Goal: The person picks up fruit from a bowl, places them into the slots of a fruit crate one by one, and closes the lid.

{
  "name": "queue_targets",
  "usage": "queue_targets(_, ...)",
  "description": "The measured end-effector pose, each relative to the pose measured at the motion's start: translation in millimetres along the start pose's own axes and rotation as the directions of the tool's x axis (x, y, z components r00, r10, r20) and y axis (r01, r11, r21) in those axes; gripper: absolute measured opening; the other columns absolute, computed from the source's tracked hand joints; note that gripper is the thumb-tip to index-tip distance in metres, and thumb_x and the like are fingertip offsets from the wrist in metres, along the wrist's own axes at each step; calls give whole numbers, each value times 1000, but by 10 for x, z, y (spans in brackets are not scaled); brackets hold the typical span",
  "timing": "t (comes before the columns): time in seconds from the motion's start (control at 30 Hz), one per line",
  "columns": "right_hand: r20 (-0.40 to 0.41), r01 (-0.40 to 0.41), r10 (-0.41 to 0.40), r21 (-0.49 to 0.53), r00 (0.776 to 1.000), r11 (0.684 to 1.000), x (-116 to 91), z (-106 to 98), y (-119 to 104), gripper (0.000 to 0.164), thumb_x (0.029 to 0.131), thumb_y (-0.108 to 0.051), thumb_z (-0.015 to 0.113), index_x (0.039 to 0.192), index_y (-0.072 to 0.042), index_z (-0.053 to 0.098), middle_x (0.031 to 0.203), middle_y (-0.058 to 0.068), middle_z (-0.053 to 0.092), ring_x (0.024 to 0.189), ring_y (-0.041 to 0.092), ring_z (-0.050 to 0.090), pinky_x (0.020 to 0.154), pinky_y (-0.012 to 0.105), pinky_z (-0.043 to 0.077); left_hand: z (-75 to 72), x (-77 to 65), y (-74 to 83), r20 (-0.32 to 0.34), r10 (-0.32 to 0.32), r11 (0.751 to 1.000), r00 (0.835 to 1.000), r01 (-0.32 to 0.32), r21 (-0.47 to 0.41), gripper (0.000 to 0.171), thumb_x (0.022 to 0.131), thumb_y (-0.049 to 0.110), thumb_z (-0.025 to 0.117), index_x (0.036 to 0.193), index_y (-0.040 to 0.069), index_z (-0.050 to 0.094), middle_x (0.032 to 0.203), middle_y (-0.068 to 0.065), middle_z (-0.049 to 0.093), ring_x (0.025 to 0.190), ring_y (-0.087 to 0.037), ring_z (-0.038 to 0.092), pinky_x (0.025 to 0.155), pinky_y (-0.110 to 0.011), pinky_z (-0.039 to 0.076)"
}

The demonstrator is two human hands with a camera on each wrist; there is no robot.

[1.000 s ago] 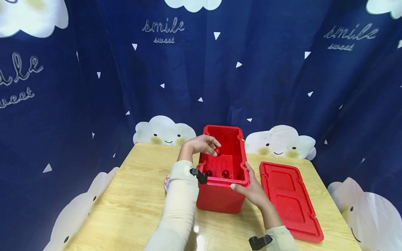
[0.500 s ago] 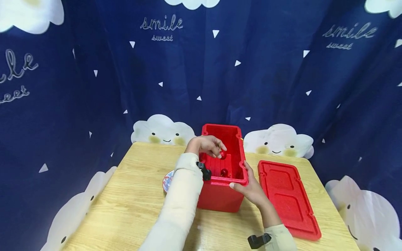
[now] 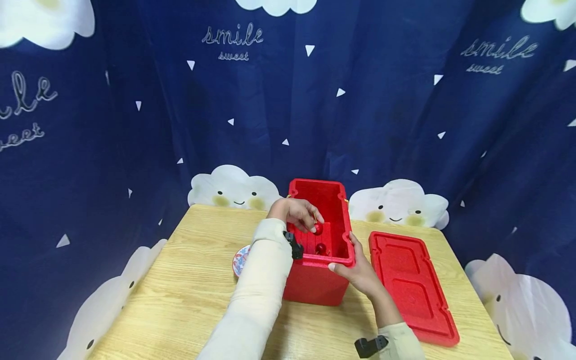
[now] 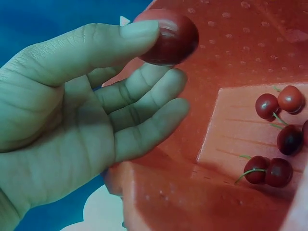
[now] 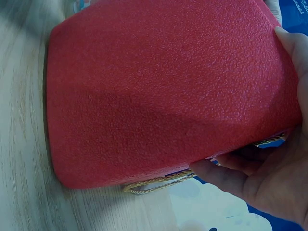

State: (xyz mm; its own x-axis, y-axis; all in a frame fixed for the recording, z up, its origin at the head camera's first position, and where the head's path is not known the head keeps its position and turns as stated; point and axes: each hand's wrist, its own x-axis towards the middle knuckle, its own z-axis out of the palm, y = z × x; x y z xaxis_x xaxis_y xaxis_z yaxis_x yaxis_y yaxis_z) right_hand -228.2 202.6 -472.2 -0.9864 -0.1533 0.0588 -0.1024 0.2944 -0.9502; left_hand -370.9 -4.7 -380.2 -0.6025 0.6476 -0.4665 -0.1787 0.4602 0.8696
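My left hand [image 3: 299, 213] pinches a shiny red cherry [image 4: 175, 41] between thumb and finger, inside the mouth of a deep red foam box [image 3: 315, 285]. The other fingers of that hand are loosely bent in the left wrist view. On the box's grooved floor lie several dark red cherries [image 4: 267, 106] with green stems; in the head view only one cherry [image 3: 320, 248] shows plainly. My right hand [image 3: 365, 274] grips the box's near right corner, thumb on the front and fingers along the right side. A gold rope [image 5: 159, 182] hangs along that side.
To the right of the box a red lid [image 3: 415, 290] lies flat on the wooden table [image 3: 198, 270]. A small patterned plate [image 3: 240, 259] is partly hidden behind my left sleeve. A dark blue curtain [image 3: 270, 100] hangs behind the table.
My left hand has moved to the right and slightly nearer with the pinched cherry, further over the box floor. The right hand keeps its hold on the corner.
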Motion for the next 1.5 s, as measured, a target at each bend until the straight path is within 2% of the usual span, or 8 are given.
queue_targets(0.2, 12, -26, 25, 17, 1000, 1000, -3, 9, -3, 102, 75, -24, 76, 148, -20, 6, 142, 16, 31, 124, 37, 36, 90, 42, 44, 53, -56, 24, -53, -1, 1000, 999, 2, 11, 35, 78, -3, 68, 112, -1, 60, 84, -11, 65, 72, -19, 61, 83, -42, 49)
queue_targets(0.43, 15, -22, 22, 34, 1000, 999, -68, -1, 16, 102, 78, -23, 75, 149, -18, 2, 145, 19, 26, 126, 39, 33, 93, 47, 40, 221, -258, 103, -157, 102, 979, 982, -71, 191, 36, 74, 9, 75, 107, 7, 62, 92, -9, 63, 85, -25, 59, 75, -35, 50)
queue_targets(0.63, -60, -23, 19, -83, 998, 996, -295, -69, -31, 95, 82, -29, 71, 150, -17, 5, 145, 21, 25, 131, 39, 25, 94, 56, 35, 401, -511, 43, -274, 290, 912, 917, -179, 368, 38, 74, 12, 75, 108, 8, 61, 91, -4, 62, 85, -20, 57, 71, -30, 49)
queue_targets(0.8, -140, 36, -52, -114, 989, 993, -418, -150, -56, 75, 86, -24, 68, 145, -5, 26, 137, 23, 38, 125, 40, 36, 94, 54, 37, 614, -621, -105, -410, 432, 882, 803, -282, 377, 37, 74, 13, 76, 108, 8, 62, 97, -5, 62, 89, -19, 57, 70, -27, 49)
queue_targets(1.1, -306, 130, -168, -141, 937, 981, -459, -235, 78, 40, 90, -13, 62, 127, -1, 54, 114, 16, 61, 99, 14, 57, 78, 16, 44, 933, -608, -349, -576, 537, 843, 616, -386, 374, 39, 76, 17, 75, 112, 13, 61, 108, 0, 59, 98, -21, 57, 75, -29, 50)
queue_targets(1.2, -345, 122, -164, -140, 924, 983, -480, -274, 89, 37, 91, -13, 61, 125, 0, 56, 113, 18, 61, 98, 9, 57, 77, 15, 44, 1026, -568, -424, -624, 595, 801, 507, -439, 407, 38, 77, 15, 74, 113, 11, 61, 108, 0, 58, 98, -20, 57, 78, -33, 49)
queue_targets(1.33, -403, 86, -143, -157, 904, 984, -547, -344, 117, 34, 92, -13, 60, 123, -1, 57, 112, 14, 62, 94, 3, 56, 75, 13, 43, 1217, -483, -551, -653, 684, 708, 325, -509, 489, 39, 77, 9, 72, 114, 8, 60, 109, -2, 58, 95, -17, 57, 79, -37, 48)
queue_targets(1.5, -421, 60, -135, -187, 897, 981, -615, -432, 194, 34, 92, -16, 60, 123, -2, 58, 110, 8, 63, 93, 3, 57, 74, 12, 43, 1447, -426, -616, -666, 724, 634, 178, -552, 542, 46, 76, 6, 70, 119, 7, 55, 113, -3, 56, 97, -16, 55, 77, -34, 48)
